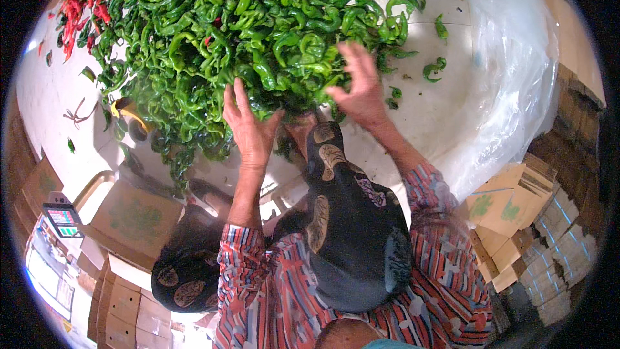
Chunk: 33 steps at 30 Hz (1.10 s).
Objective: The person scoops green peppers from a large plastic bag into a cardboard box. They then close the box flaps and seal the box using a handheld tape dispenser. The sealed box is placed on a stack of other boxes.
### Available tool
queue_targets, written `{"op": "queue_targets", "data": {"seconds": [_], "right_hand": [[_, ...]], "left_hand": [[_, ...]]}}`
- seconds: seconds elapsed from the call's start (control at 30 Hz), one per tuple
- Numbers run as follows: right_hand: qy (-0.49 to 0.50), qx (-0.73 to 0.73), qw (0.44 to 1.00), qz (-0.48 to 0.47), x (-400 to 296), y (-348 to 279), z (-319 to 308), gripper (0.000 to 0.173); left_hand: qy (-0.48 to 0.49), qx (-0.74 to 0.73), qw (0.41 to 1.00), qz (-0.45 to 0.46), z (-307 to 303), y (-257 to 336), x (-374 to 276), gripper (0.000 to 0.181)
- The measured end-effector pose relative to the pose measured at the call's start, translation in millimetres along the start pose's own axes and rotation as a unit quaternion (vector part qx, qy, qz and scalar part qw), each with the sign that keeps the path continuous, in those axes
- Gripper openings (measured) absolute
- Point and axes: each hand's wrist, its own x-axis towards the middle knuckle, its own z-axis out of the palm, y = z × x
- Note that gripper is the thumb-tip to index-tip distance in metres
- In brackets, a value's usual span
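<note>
A wide heap of curved green peppers [271, 29] spreads over the pale floor in front of me. At its near edge is my left hand [249, 128], palm toward the peppers, with its fingers apart. My right hand [361, 87], slightly blurred, is at the heap's right side with thumb and fingers spread. Its fingertips are close against some peppers; whether they touch is unclear. No pepper shows gripped in either hand. Between the hands, a bare foot [301, 131] meets the heap below my dark leaf-patterned trouser leg [356, 223].
Red peppers [85, 9] lie at the far left. A clear plastic sheet [513, 58] drapes along the right. Cardboard boxes [140, 215] and a digital scale display [63, 218] stand at left. Flattened cardboard [557, 247] is stacked at right. A yellow-and-dark object [131, 114] touches the heap.
</note>
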Motion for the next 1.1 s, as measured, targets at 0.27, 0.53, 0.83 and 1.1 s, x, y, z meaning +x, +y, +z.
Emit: {"op": "queue_targets", "data": {"seconds": [0.27, 0.53, 0.83, 1.1], "right_hand": [[-0.002, -0.131, 0.991, 0.034, -22.7, 46.2, 29.5, 0.117], [-0.025, 0.052, 0.998, -0.015, 30.3, -5.5, 36.4, 0.121], [-0.171, 0.15, 0.974, 0.023, 68.2, -11.1, 19.9, 0.121], [-0.264, 0.297, 0.912, 0.098, 62.8, -14.9, 8.3, 0.113]], "left_hand": [[0.018, 0.027, 0.999, -0.016, 31.5, 8.5, 21.2, 0.118], [-0.007, -0.172, 0.985, 0.015, 11.5, 13.8, 51.5, 0.106], [-0.13, -0.114, 0.984, -0.03, 5.3, 32.4, 85.6, 0.117], [-0.128, -0.21, 0.969, -0.026, 19.2, 23.9, 53.7, 0.108]]}}
